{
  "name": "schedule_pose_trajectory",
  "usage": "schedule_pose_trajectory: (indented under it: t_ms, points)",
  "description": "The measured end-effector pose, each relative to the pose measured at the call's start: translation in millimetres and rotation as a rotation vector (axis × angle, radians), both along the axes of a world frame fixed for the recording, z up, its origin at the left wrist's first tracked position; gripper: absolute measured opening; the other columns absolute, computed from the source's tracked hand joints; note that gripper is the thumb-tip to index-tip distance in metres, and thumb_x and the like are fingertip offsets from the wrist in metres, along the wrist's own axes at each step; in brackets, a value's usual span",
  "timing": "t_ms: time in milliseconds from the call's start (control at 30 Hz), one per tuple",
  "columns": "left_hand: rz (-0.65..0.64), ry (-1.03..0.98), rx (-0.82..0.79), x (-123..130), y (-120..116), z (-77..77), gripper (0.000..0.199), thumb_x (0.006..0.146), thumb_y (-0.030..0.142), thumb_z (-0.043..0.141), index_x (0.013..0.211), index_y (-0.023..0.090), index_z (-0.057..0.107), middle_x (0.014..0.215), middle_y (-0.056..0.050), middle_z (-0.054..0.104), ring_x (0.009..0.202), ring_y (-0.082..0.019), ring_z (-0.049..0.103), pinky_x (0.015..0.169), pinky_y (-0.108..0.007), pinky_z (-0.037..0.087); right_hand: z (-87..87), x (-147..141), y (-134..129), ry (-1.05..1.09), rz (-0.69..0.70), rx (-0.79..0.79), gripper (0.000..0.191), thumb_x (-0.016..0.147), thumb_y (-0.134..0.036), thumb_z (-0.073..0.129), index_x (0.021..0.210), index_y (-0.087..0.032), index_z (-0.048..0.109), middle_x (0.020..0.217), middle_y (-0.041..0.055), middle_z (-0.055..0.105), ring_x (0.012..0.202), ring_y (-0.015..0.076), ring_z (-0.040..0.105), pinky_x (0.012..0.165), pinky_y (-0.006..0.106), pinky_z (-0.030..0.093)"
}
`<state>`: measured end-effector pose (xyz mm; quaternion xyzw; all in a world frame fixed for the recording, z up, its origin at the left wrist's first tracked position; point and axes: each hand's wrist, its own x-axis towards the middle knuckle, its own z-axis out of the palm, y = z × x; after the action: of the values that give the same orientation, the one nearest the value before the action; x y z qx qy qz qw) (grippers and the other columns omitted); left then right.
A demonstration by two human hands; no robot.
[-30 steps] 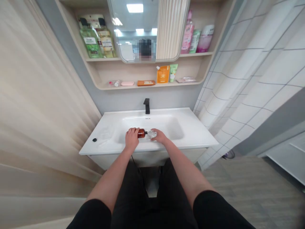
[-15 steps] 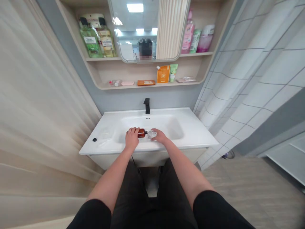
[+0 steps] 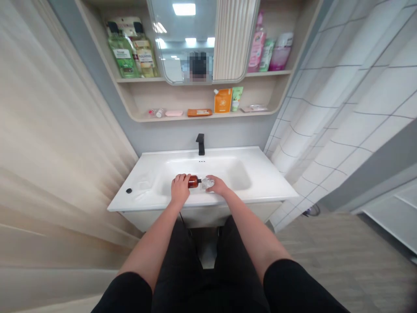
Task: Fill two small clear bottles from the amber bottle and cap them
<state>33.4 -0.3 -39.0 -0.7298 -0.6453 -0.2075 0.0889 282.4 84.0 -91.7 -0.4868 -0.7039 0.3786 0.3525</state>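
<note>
My left hand (image 3: 180,188) is wrapped round an amber bottle (image 3: 193,181), which lies on its side over the sink's front part with its black neck pointing right. In my right hand (image 3: 216,185) is a small clear cup (image 3: 206,183), its mouth turned toward the bottle. The bottle's neck is at the cup's opening; whether liquid runs between them is too small to tell. Both hands are above the white sink basin (image 3: 239,171). My fingers hide the bottle's base and part of the cup.
A black faucet (image 3: 201,144) stands behind the basin. On the left of the counter lie a small black cap (image 3: 129,191) and a clear tray-like item (image 3: 143,181). Above, a shelf cabinet (image 3: 143,117) holds mouthwash bottles (image 3: 124,56), an orange pouch (image 3: 223,101) and other toiletries around a mirror (image 3: 185,39).
</note>
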Motion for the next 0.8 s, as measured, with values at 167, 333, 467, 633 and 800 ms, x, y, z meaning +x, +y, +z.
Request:
schedule_pose_trajectory:
  t_ms: [167,333,467,633,800]
  points:
    - [-0.010,-0.018,0.004,0.3,-0.9,0.7,0.061,0.095,0.008,0.054,0.153,0.026,0.063,0.148,-0.016,0.066,0.142,-0.035,0.053,0.115,-0.050,0.045,-0.9,-0.5,0.5,0.006,0.006,-0.021,0.081,0.055,-0.015,0.097,0.133,-0.027,0.076,0.132,0.0050,0.080,0.127,0.0328,0.074,0.121,0.050,0.053]
    - [-0.007,-0.017,-0.007,0.8,-1.7,1.8,0.065,0.093,0.009,0.056,0.155,0.026,0.062,0.148,-0.017,0.066,0.144,-0.036,0.052,0.117,-0.052,0.045,-1.4,-0.6,1.1,-0.001,-0.005,-0.005,0.081,0.054,-0.014,0.096,0.132,-0.028,0.077,0.134,0.0046,0.079,0.130,0.0330,0.072,0.122,0.050,0.051]
    - [-0.005,-0.007,-0.007,1.0,-1.6,1.7,0.065,0.094,0.008,0.055,0.155,0.026,0.062,0.148,-0.017,0.067,0.145,-0.036,0.052,0.118,-0.052,0.045,-1.8,-0.4,1.0,0.003,0.005,-0.014,0.081,0.054,-0.015,0.097,0.132,-0.028,0.077,0.132,0.0039,0.079,0.128,0.0327,0.073,0.121,0.050,0.052]
    - [-0.008,0.003,0.014,0.8,-1.2,0.3,0.061,0.096,0.008,0.053,0.153,0.026,0.063,0.148,-0.017,0.066,0.144,-0.036,0.052,0.116,-0.051,0.045,-3.8,-0.3,1.3,0.013,0.001,-0.011,0.081,0.055,-0.015,0.096,0.133,-0.029,0.077,0.132,0.0038,0.079,0.128,0.0326,0.073,0.121,0.051,0.053]
    - [-0.017,0.000,0.023,0.4,-1.2,-0.3,0.061,0.096,0.007,0.053,0.153,0.025,0.063,0.148,-0.017,0.066,0.144,-0.036,0.052,0.116,-0.051,0.044,-5.1,-0.1,2.5,0.014,-0.006,-0.017,0.083,0.054,-0.015,0.097,0.133,-0.027,0.077,0.137,0.0055,0.078,0.132,0.0331,0.071,0.123,0.050,0.051]
